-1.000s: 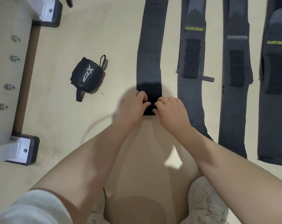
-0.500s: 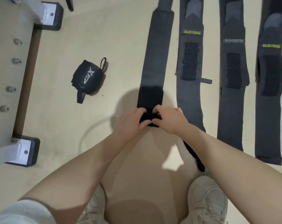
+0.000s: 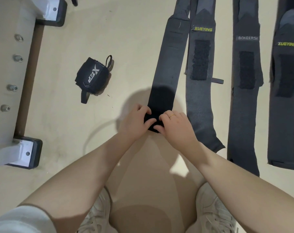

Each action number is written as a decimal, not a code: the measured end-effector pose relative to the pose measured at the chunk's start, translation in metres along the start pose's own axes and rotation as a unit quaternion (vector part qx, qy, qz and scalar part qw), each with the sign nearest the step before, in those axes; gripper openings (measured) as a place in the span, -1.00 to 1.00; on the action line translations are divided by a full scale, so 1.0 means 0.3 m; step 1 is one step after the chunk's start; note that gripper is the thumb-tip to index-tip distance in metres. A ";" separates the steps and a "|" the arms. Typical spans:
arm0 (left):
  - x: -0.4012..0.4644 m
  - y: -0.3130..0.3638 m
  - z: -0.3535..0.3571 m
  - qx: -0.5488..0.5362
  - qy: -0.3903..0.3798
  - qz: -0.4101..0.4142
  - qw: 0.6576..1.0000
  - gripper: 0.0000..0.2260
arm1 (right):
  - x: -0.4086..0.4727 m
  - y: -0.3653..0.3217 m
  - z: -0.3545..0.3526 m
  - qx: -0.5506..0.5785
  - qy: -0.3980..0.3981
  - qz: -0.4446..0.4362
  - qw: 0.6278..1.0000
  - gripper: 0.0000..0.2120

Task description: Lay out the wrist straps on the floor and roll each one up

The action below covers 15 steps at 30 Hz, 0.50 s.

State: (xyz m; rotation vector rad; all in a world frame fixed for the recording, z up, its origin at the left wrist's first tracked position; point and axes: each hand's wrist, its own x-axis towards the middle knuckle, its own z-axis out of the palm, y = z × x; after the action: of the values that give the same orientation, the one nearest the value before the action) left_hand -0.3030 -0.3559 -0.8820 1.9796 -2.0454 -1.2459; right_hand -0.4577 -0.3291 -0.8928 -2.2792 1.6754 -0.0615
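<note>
Surface: the straps are lying on a beige floor (image 3: pixel 126 39); no bench is in view, so places are given against the floor.
Strap in hand: the leftmost flat strap (image 3: pixel 169 61) is running away from the person, its near end being wound into a small dark roll between the two hands.
Left hand: the left hand (image 3: pixel 134 121) is curling its fingers and thumb round the left end of the roll, gripping it.
Right hand: the right hand (image 3: pixel 175 125), wearing a ring, is pinching the right end of the roll with bent fingers.
Roll size: only a few turns are showing; most of the strap's length is lying flat beyond the hands.
Finished item: one rolled strap (image 3: pixel 92 76) marked XTEP is sitting well apart to the left, near a white metal frame (image 3: pixel 25 148).
Waiting: a XUEYING strap (image 3: pixel 200 98) just beside the right hand, then a BOKEERSI strap (image 3: pixel 245 106) and a second XUEYING strap (image 3: pixel 284 115), are all lying flat.
Progress (judgement): one done, one starting, three untouched.
Risk 1: the strap is lying slightly slanted, so the roll could be coning sideways if the hands are advancing unevenly.
Risk 2: a loosening pinch would be letting the springy core unwind.
Risk 3: the right wrist could be dragging the neighbouring strap out of line.
</note>
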 end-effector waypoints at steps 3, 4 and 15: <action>0.022 0.020 -0.007 0.006 0.014 -0.039 0.999 -0.74 | -0.001 -0.002 -0.003 -0.063 -0.060 0.001 0.996 -0.56; 0.031 0.030 -0.013 0.010 0.018 -0.051 0.998 -0.73 | 0.009 -0.003 -0.017 -0.074 -0.062 0.008 0.995 -0.55; 0.044 0.070 0.012 -0.080 0.062 -0.020 0.995 -0.59 | 0.125 0.078 -0.090 0.058 -0.075 0.156 0.983 -0.69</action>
State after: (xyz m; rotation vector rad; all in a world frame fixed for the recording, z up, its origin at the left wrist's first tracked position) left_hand -0.3247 -0.3681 -0.8791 1.9794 -1.8000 -1.2182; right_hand -0.4733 -0.3765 -0.8792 -1.8644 1.8720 0.0794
